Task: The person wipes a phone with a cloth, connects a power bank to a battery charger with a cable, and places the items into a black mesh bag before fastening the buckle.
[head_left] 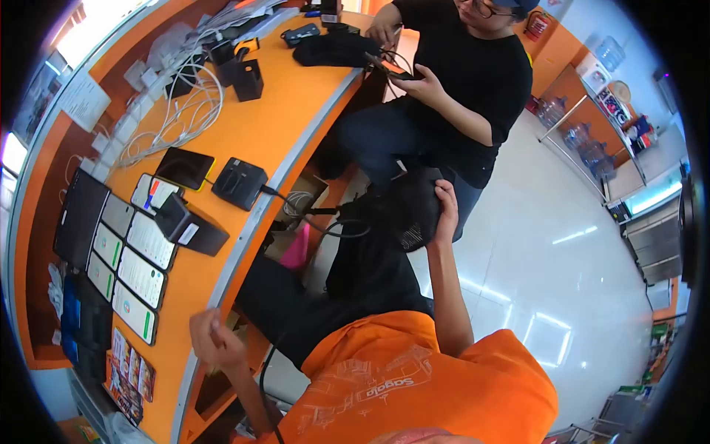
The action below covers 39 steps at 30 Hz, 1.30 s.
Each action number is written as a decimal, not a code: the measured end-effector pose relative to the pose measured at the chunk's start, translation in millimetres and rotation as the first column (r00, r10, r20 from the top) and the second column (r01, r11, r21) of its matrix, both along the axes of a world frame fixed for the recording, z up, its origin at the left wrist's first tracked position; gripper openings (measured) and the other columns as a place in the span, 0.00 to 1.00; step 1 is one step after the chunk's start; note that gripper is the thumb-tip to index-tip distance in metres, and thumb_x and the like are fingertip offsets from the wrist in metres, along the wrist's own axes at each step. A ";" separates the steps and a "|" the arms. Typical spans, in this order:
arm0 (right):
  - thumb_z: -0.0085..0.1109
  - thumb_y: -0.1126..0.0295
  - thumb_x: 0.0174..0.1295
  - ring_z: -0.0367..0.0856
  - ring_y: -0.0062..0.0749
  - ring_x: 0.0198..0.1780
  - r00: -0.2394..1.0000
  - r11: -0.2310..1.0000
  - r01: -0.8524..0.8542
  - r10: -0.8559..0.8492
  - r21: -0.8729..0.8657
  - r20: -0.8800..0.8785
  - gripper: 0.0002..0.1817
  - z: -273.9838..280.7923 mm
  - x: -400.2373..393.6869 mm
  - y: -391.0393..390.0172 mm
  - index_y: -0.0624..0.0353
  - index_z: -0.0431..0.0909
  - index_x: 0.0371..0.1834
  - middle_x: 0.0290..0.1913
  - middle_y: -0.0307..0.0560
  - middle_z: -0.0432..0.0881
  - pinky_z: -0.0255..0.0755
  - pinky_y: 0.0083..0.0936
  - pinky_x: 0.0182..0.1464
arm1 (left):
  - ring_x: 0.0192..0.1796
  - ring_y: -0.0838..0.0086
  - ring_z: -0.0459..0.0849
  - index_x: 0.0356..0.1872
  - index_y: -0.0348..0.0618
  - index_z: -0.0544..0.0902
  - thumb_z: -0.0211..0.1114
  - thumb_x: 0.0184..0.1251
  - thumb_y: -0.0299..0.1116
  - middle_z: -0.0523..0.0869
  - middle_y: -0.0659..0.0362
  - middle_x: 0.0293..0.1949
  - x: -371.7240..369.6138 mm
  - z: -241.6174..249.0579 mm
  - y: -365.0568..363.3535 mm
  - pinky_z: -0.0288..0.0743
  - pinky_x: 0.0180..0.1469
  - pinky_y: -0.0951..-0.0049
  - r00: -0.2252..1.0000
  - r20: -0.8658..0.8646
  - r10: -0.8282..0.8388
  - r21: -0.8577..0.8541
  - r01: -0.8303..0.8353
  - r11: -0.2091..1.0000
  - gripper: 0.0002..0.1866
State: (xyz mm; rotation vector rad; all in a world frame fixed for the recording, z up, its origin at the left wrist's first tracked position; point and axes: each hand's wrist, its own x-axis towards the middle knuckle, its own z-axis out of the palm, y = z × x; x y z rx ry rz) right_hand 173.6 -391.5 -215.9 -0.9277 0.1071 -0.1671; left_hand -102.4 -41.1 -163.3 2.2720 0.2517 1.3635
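Note:
My left hand (216,340) is by the front edge of the orange desk, its fingers curled in with nothing seen sticking out. A dark cable (268,362) hangs beside that wrist. Over my lap, my right hand (446,212) grips the edge of a black cap-like item (418,211) with small pale print; its far side blends into dark clothing. Nearest my left hand on the desk are several lit phones (134,311) in rows. A black box-shaped device (191,228) stands beside them. A black adapter (239,183) with a looping cable sits at the desk edge.
Across from me a seated person in black (473,81) holds a phone-like device (392,69). White cables (177,122) tangle on the desk (277,100), near a black cloth item (333,49). Printed cards (132,377) lie at the near end. Water jugs (580,137) stand behind.

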 end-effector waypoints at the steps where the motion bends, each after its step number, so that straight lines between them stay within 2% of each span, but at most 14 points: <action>1: 0.55 0.72 0.69 0.80 0.23 0.48 0.999 0.999 0.034 -0.034 -0.009 0.024 0.08 1.2 -3.7 -8.7 0.58 0.81 0.47 0.43 0.37 0.80 0.72 0.20 0.57 | 0.34 0.56 0.83 0.43 0.28 0.82 0.56 0.73 0.18 0.83 0.45 0.33 -7.3 -9.2 -4.6 0.78 0.35 0.64 0.999 0.033 -0.012 -0.008 0.012 1.000 0.07; 4: 0.54 0.70 0.70 0.80 0.25 0.49 0.997 1.000 0.016 -0.017 0.015 0.080 0.09 14.7 -17.5 -28.3 0.57 0.79 0.49 0.45 0.38 0.79 0.72 0.21 0.58 | 0.33 0.58 0.81 0.43 0.30 0.82 0.54 0.75 0.20 0.82 0.45 0.33 -24.7 -57.3 -6.4 0.76 0.34 0.66 0.988 0.145 0.045 0.120 -0.063 0.991 0.07; 8: 0.53 0.69 0.70 0.82 0.31 0.50 0.992 0.999 -0.025 0.020 0.039 0.125 0.08 60.9 -40.2 -44.2 0.57 0.74 0.48 0.45 0.44 0.79 0.76 0.25 0.58 | 0.34 0.62 0.81 0.42 0.32 0.82 0.55 0.73 0.20 0.83 0.49 0.34 -53.1 -125.7 -53.8 0.76 0.35 0.67 0.985 0.045 0.167 -0.248 -0.151 0.957 0.07; 11: 0.51 0.70 0.69 0.84 0.36 0.51 0.951 0.990 -0.132 0.113 0.046 0.286 0.06 86.3 -42.8 -55.4 0.56 0.69 0.45 0.46 0.49 0.79 0.79 0.31 0.58 | 0.37 0.62 0.85 0.40 0.32 0.83 0.59 0.70 0.19 0.86 0.50 0.37 -62.2 -143.0 -121.2 0.79 0.40 0.65 0.964 -0.181 -0.197 -0.631 0.040 0.774 0.05; 15: 0.51 0.69 0.70 0.84 0.39 0.52 0.891 0.970 -0.236 0.190 0.062 0.412 0.06 103.8 -41.4 -58.8 0.54 0.66 0.44 0.47 0.50 0.77 0.80 0.35 0.59 | 0.46 0.62 0.91 0.51 0.31 0.83 0.65 0.70 0.21 0.89 0.48 0.49 -6.4 -93.7 -187.3 0.83 0.47 0.63 0.677 -0.328 -0.659 -0.537 0.440 0.720 0.11; 18: 0.53 0.70 0.67 0.83 0.42 0.51 0.815 0.942 -0.322 0.329 -0.100 0.477 0.03 96.1 -52.4 -53.7 0.55 0.71 0.41 0.51 0.54 0.78 0.80 0.38 0.57 | 0.65 0.61 0.83 0.70 0.38 0.75 0.58 0.81 0.42 0.81 0.47 0.65 48.6 -75.7 -217.9 0.77 0.66 0.61 0.515 0.194 -0.835 -0.932 0.362 0.007 0.25; 21: 0.64 0.79 0.57 0.83 0.48 0.45 0.342 0.587 -0.461 0.810 -0.666 0.477 0.07 98.8 -68.7 -32.6 0.64 0.85 0.38 0.43 0.54 0.79 0.78 0.37 0.53 | 0.77 0.63 0.69 0.81 0.39 0.59 0.45 0.84 0.61 0.68 0.50 0.77 114.6 -76.3 -211.5 0.64 0.78 0.59 0.283 0.925 -0.252 -0.319 0.222 -0.921 0.40; 23: 0.66 0.81 0.57 0.82 0.49 0.47 0.109 0.223 -0.404 0.975 -0.887 0.196 0.13 106.5 -94.7 -6.2 0.64 0.87 0.46 0.46 0.54 0.81 0.77 0.37 0.53 | 0.79 0.63 0.67 0.82 0.39 0.56 0.41 0.85 0.59 0.68 0.53 0.78 142.9 -39.4 -191.2 0.59 0.81 0.62 0.350 0.857 -0.378 -0.458 0.181 -0.870 0.39; 24: 0.67 0.80 0.58 0.82 0.49 0.48 0.109 0.159 -0.333 0.986 -0.929 0.129 0.12 98.1 -108.9 0.9 0.64 0.87 0.46 0.47 0.54 0.81 0.77 0.37 0.54 | 0.78 0.64 0.67 0.83 0.42 0.58 0.51 0.83 0.50 0.67 0.53 0.78 147.1 -25.8 -185.4 0.56 0.81 0.66 0.504 0.732 -0.458 -0.567 0.080 -0.820 0.36; 26: 0.67 0.80 0.60 0.83 0.50 0.52 0.133 0.019 -0.176 0.991 -0.984 -0.005 0.11 78.5 -128.3 7.1 0.64 0.87 0.46 0.50 0.53 0.83 0.78 0.36 0.55 | 0.78 0.64 0.68 0.82 0.42 0.59 0.57 0.77 0.40 0.68 0.52 0.78 161.5 -33.0 -180.8 0.56 0.81 0.67 0.404 0.604 -0.686 -0.773 0.087 -0.629 0.36; 30: 0.65 0.81 0.60 0.85 0.50 0.54 0.257 0.166 -0.610 0.966 -0.775 0.005 0.12 74.3 -114.6 -14.2 0.65 0.85 0.48 0.51 0.54 0.84 0.78 0.39 0.58 | 0.76 0.66 0.69 0.82 0.40 0.60 0.61 0.62 0.25 0.70 0.52 0.75 164.3 -50.3 -176.0 0.58 0.78 0.70 0.341 0.438 -0.832 -0.896 0.092 -0.434 0.43; 33: 0.67 0.80 0.60 0.85 0.51 0.54 0.631 0.329 -0.213 0.765 -0.920 0.127 0.14 77.1 -87.5 -27.8 0.65 0.85 0.50 0.52 0.53 0.85 0.79 0.38 0.58 | 0.75 0.68 0.69 0.82 0.40 0.61 0.61 0.62 0.25 0.71 0.52 0.74 155.9 -50.4 -179.0 0.60 0.77 0.71 0.393 0.365 -0.844 -0.930 0.116 -0.348 0.43; 35: 0.70 0.77 0.61 0.85 0.49 0.54 0.763 0.162 0.078 0.626 -0.984 0.163 0.15 73.2 -71.9 -23.4 0.62 0.86 0.51 0.54 0.51 0.84 0.79 0.37 0.57 | 0.73 0.68 0.72 0.82 0.41 0.61 0.61 0.62 0.26 0.74 0.52 0.72 156.1 -60.0 -180.6 0.62 0.75 0.72 0.440 0.350 -0.827 -0.935 0.103 -0.340 0.42; 39: 0.74 0.73 0.59 0.85 0.45 0.52 0.767 0.102 -0.124 0.640 -0.987 -0.031 0.15 63.2 -57.8 -20.7 0.59 0.87 0.50 0.52 0.49 0.82 0.79 0.35 0.55 | 0.57 0.74 0.79 0.75 0.39 0.69 0.61 0.62 0.28 0.80 0.57 0.56 161.9 -64.6 -165.5 0.70 0.64 0.78 0.492 0.320 -0.809 -0.945 0.102 -0.312 0.36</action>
